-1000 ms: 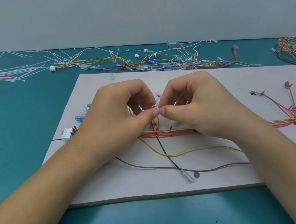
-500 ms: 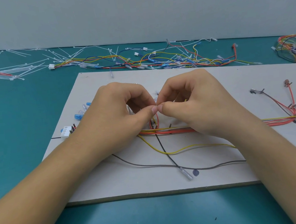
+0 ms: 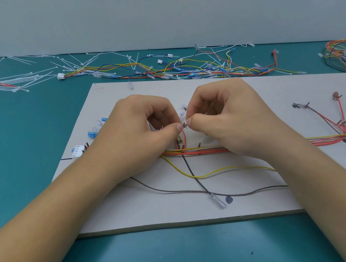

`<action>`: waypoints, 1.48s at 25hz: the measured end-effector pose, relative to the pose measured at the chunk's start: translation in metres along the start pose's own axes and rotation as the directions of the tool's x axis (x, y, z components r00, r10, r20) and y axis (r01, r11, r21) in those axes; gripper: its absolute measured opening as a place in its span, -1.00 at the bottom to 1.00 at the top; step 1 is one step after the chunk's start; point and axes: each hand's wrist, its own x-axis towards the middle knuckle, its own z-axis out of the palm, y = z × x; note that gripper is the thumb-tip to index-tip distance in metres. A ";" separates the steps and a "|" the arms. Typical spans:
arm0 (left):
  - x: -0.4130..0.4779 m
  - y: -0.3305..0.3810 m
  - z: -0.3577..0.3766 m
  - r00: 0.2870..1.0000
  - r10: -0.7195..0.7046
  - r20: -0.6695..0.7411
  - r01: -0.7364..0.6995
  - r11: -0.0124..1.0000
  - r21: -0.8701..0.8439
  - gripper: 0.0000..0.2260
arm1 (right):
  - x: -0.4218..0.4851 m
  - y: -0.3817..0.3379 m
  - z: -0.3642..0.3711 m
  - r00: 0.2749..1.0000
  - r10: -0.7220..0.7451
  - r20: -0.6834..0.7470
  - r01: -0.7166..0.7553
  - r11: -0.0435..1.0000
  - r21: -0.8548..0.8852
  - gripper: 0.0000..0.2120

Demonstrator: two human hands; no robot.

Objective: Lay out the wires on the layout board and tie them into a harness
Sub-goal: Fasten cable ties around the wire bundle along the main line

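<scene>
The tabletop is covered in teal, and a plain pale wall closes it at the back. Along the foot of this wall, from the upper left to the upper right of the frame, lie loose white ties and a tangle of spare wires. At the right edge there is one more heap of coloured wires.

In the middle of the frame lies the grey board. The harness, a red and yellow bundle, runs across it from the centre to the right edge. From it a yellow wire, a black wire and a grey wire spread toward the lower part of the board. A white connector sits at the board's left side.

Both hands rest on the board, just above the bundle, with curled fingers. The left hand pinches a red wire that rises from the bundle. The right hand pinches a small clear sleeve at its top. What exactly is under the fingers I cannot tell.

Half a second ago the two thumb tips touched each other; now they stand slightly apart. The hands have stayed at the same place, and the wires on the board lie as before.
</scene>
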 end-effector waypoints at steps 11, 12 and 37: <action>0.001 -0.002 0.003 1.000 0.000 0.017 0.000 1.000 0.005 -0.88 | 0.000 -0.003 -0.001 1.000 0.014 -0.009 -0.014 1.000 0.025 -0.93; 0.001 -0.003 0.003 1.000 0.003 0.018 -0.003 1.000 0.012 -0.88 | 0.000 -0.004 -0.001 1.000 0.015 -0.015 -0.015 0.999 0.030 -0.94; 0.002 -0.007 0.004 0.999 0.020 0.041 -0.022 0.999 0.037 -0.90 | -0.001 -0.003 -0.007 0.996 0.083 0.028 -0.083 0.996 0.024 -0.93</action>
